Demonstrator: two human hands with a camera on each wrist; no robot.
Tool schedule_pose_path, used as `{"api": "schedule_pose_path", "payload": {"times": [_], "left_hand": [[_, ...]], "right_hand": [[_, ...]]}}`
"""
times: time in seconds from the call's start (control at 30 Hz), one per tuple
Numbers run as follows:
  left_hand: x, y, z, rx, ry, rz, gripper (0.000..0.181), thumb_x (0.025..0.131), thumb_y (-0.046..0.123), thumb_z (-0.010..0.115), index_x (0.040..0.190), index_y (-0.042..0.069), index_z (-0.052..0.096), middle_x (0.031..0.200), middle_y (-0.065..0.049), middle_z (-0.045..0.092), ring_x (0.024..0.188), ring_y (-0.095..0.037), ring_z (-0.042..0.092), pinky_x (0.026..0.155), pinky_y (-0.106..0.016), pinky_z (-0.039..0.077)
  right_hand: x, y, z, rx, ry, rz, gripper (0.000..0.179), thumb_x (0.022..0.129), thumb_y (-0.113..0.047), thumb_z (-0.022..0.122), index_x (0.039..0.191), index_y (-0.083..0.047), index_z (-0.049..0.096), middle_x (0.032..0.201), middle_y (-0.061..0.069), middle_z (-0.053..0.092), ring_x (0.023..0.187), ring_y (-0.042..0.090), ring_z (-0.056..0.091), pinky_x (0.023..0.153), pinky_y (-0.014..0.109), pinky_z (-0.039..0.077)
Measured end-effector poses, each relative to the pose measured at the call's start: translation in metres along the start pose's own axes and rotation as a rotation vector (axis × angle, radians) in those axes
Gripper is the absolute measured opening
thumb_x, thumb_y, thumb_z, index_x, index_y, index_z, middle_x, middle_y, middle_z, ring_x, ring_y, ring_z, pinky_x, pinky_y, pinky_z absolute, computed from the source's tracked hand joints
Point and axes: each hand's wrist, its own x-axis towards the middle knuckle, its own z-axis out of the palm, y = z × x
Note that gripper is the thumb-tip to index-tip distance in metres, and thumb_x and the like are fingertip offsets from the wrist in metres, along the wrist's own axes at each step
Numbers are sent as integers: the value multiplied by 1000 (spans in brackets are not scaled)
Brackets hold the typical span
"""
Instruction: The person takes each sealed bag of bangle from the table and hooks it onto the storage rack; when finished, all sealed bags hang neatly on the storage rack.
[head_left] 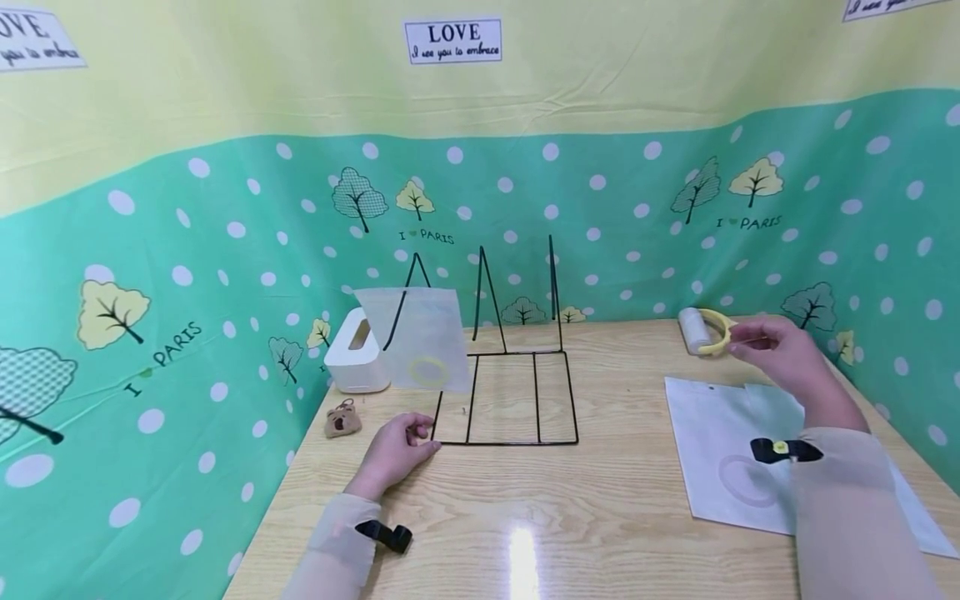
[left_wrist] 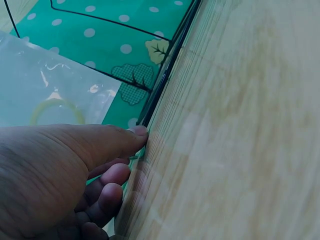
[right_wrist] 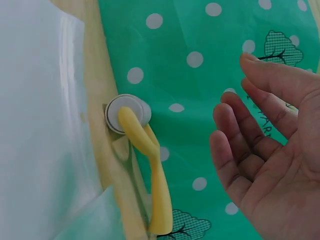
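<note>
At the front left corner of a black wire rack [head_left: 510, 443], my left hand [head_left: 393, 454] pinches the frame with thumb and curled fingers. The left wrist view has the thumb of that hand [left_wrist: 60, 165] right at the wire. A frosted pouch [head_left: 412, 325] with a pale yellow ring leans on the rack's left upright. Over at the back right, a lint roller [head_left: 694, 332] with a white roll and a curved yellow handle [right_wrist: 161, 195] stands by the wall cloth. My right hand [right_wrist: 270, 135] is beside it, fingers loosely bent, with a gap between them and the handle.
A white tissue box [head_left: 356, 367] stands behind the left hand, with a small brown bear keychain [head_left: 343, 420] in front. Under the right forearm lies a large pale bag [head_left: 716, 450] with a ring mark. Patterned cloth [head_left: 615, 208] encloses the wooden table [head_left: 465, 517].
</note>
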Motion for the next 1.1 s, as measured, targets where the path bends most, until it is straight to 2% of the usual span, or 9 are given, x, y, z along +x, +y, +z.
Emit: {"api": "schedule_pose_path", "payload": {"times": [0.2,0.37,0.47,0.53,0.63,0.77,0.97,1.1], "left_hand": [[0,0,-1,-9,-2,-3,37,86,21,89,119,12,74,94,4,64,78,-11,56,73,-33,47],[-1,0,-1,-14,-2,1,36,87,20,88,119,12,74,94,4,64,77,-12,56,73,-32,47],[-1,0,-1,-13,-4,1,35,87,21,88,119,12,74,94,4,64,77,-11,55,73,-32,46],[-2,0,-1,-11,-5,2,35,88,21,88,119,12,74,94,4,64,77,-11,55,73,-32,46],[-2,0,-1,-7,-6,-3,36,88,22,88,119,13,74,94,5,64,78,-11,56,73,-31,47],[-2,0,-2,-6,-8,-8,36,88,22,88,120,13,74,94,5,64,78,-11,56,73,-31,47],[-1,0,-1,-15,-7,-6,34,88,20,87,119,13,74,93,4,64,77,-12,55,72,-33,47],[-1,0,-1,-15,-7,-7,34,88,20,87,119,13,74,94,4,64,77,-12,55,73,-33,47]], "right_hand": [[3,17,3,-19,-71,50,65,100,-46,71,143,0,56,132,23,57,111,33,56,72,22,52],[8,34,6,-23,-121,30,69,98,-45,75,142,3,55,132,27,59,108,29,59,74,22,53],[10,42,9,-22,-152,21,70,96,-42,78,142,5,55,135,30,58,110,32,60,77,23,54],[11,46,11,-33,-164,26,70,95,-41,79,142,5,55,136,30,57,114,36,59,80,27,53],[12,51,13,-40,-166,40,71,94,-38,81,144,4,54,138,30,55,119,43,56,87,40,53],[10,54,11,-55,-185,61,70,93,-36,81,144,3,54,138,30,55,123,45,54,94,53,49],[9,57,11,-109,-230,66,64,92,-34,82,139,2,59,132,27,62,118,42,58,90,46,50],[9,58,14,-116,-266,52,65,91,-32,83,138,4,60,131,27,64,118,44,60,93,51,50]]}}
